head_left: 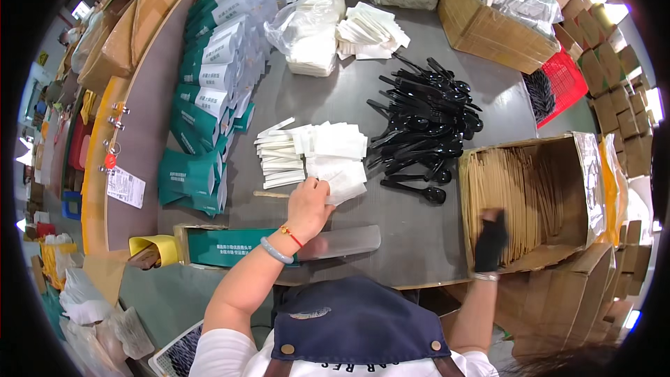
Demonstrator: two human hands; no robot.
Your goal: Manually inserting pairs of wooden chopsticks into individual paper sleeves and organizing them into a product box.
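My left hand point(310, 206), bare with a bangle and a red cord at the wrist, is curled over the near edge of a pile of flat white paper napkins point(338, 146). Its fingertips pinch at the lowest napkin. Beside that pile lie narrow white paper packets point(281, 157), and a thin tan stick point(271, 194) is just left of the hand. My right hand point(493, 234), in a black fingerless glove, is at the open cardboard box point(586, 188), over tightly packed thin tan sticks point(513, 202). Motion blurs its fingers.
Black plastic spoons point(426, 122) are heaped at mid-table. Green-and-white printed sleeves point(202, 119) line the left wall. Farther back are a plastic bag of napkins point(314, 28), loose napkins point(372, 31) and a cardboard box point(488, 24). A green-and-clear sleeve point(237, 246) lies along the front edge.
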